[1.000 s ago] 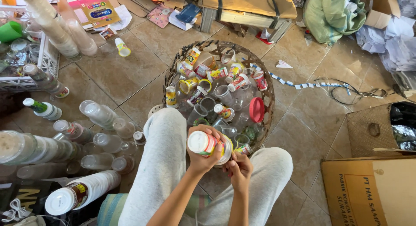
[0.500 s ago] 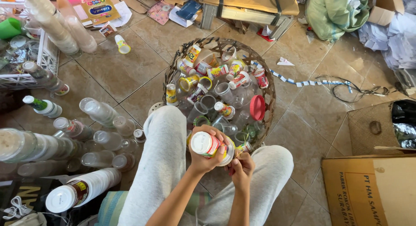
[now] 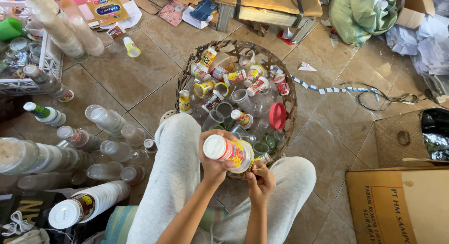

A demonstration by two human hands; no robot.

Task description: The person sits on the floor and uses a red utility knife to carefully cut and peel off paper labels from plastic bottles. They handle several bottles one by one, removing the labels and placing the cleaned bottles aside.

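Printed plastic cup with yellow-red label (image 3: 229, 152) sits in your left hand (image 3: 214, 163), above lap, just near of round woven basket (image 3: 291, 100). Long axis near level, white base pointing left, mouth pointing right. Left fingers wrapped round cup body. Right hand (image 3: 260, 179) just right and near of cup mouth, fingertips pinched at rim; what they pinch, cannot tell. Right hand nearer rim.

Both bare forearms rise from the lower frame edge and converge above the lap. The left hand (image 3: 214, 160) sits higher, wrist bent, fingers curled in a closed wrapping grip, thumb uppermost. The right hand (image 3: 260, 179) lies just beside and below it, fingers drawn together in a pinch, fingertips directed toward the left hand.
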